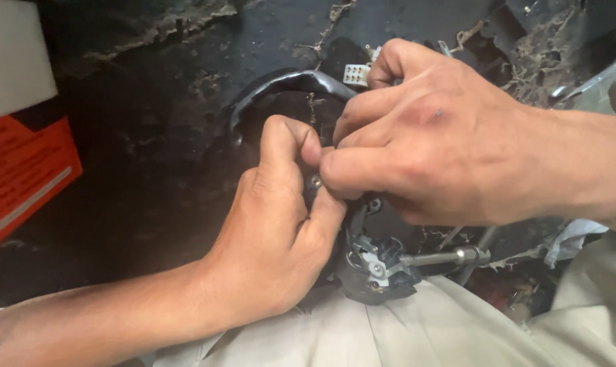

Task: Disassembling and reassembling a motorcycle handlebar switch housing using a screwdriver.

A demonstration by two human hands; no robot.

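Head view: we've got both hands on the black metal part (379,261) at mid-frame, left hand (281,224) and right hand (423,146) pinching around a small screw (316,181). Best to keep fingertips steady so it doesn't slip.

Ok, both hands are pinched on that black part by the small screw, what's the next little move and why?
Probably keep the left hand bracing the black assembly on the lap and let the right hand work its fingertips at the small screw: both hands' fingertips meet right there, and the part rests on nothing firmer than cloth.
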